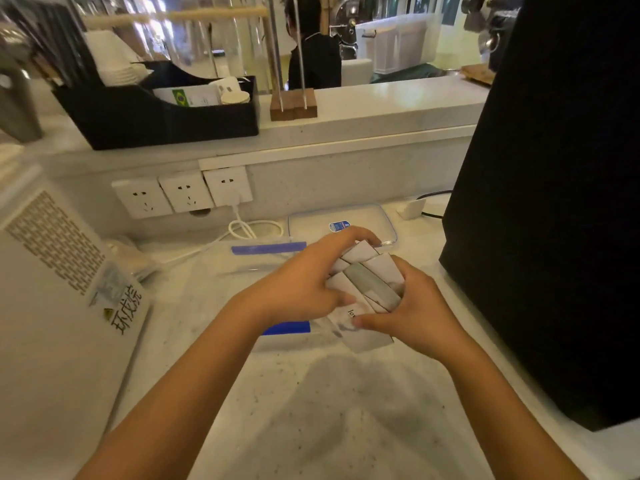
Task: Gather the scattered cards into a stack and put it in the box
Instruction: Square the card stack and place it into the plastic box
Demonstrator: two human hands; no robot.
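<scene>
Both hands hold a loose, uneven bunch of white and grey cards (370, 282) above the speckled counter. My left hand (304, 285) grips the bunch from the left, fingers curled over its top edge. My right hand (415, 306) clasps it from the right, thumb pressed on the lowest card. Under and left of the hands sits a clear plastic box (249, 261) with blue clips, open at the top. Its clear lid (367, 220), with a blue sticker, lies flat behind the hands near the wall.
A tall black machine (554, 202) stands close on the right. A white appliance (52, 289) fills the left. Wall sockets (183, 192) and a coiled white cable (249, 230) lie behind the box. A black organiser (156, 112) sits on the raised ledge; a person stands beyond it.
</scene>
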